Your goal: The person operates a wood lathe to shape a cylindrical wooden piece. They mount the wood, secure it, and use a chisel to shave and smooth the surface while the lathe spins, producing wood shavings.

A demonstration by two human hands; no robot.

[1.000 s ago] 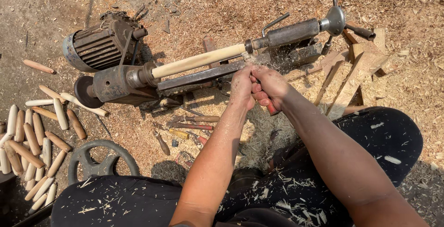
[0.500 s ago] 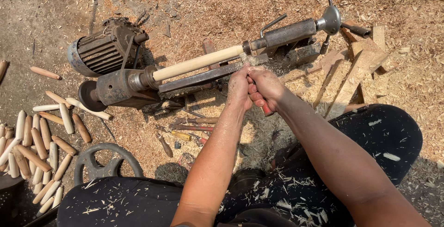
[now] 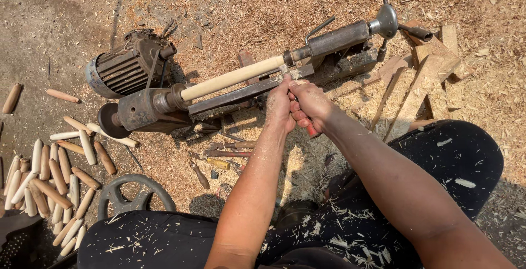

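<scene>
A pale round wooden rod (image 3: 233,77) is mounted between the headstock (image 3: 145,109) and the tailstock (image 3: 331,40) of a small rusty ground lathe. My left hand (image 3: 279,103) and my right hand (image 3: 309,103) are clasped together just below the rod's right end, at the tool rest bar (image 3: 235,95). Both grip a turning tool with a red handle (image 3: 311,130), whose tip is hidden behind my fingers near the rod. My legs in dark trousers, flecked with shavings, lie on either side.
An electric motor (image 3: 123,67) sits behind the headstock. Several turned wooden pegs (image 3: 52,178) lie piled at the left. A metal wheel (image 3: 134,195) rests near my left knee. Loose chisels (image 3: 222,154) lie under the lathe. Wooden offcuts (image 3: 424,80) and sawdust cover the right.
My view has shifted slightly, so the lathe and pegs sit a little further right. My clasped hands stay at the rod's right end with the tool.
</scene>
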